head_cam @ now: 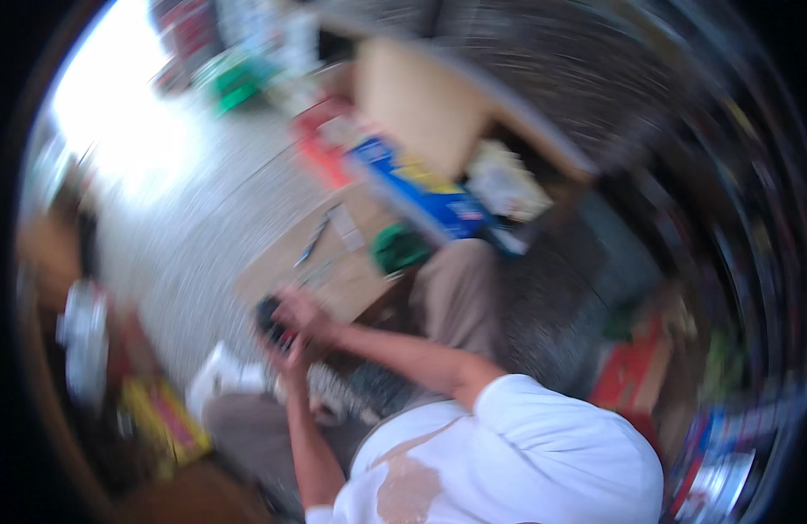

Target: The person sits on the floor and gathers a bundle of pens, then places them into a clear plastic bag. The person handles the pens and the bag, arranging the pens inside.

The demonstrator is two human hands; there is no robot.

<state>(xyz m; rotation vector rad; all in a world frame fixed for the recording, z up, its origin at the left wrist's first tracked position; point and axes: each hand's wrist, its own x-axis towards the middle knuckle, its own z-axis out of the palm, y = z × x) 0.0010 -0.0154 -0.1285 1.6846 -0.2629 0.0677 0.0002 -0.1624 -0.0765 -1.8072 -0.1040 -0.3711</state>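
Both my hands are close together left of the picture's middle, around a small black object whose kind is blurred. My left hand (pixel 285 354) supports the black object (pixel 271 318) from below, its fingers around it. My right hand (pixel 305 314) touches its near side, with fingertips on it. Beyond them lies a flat brown cardboard box (pixel 351 288), bearing a slim dark pen-like tool (pixel 313 237), a pale strip (pixel 345 227) and a green bundle (pixel 400 249) at its right corner.
A blue and yellow box (pixel 419 190) and a red basket (pixel 318 137) stand past the cardboard. White plastic bags (pixel 226 376) lie near my left knee. A yellow box (pixel 164 419) is at lower left, a red carton (pixel 629 370) at right. Green items (pixel 236 82) sit farther off on the floor.
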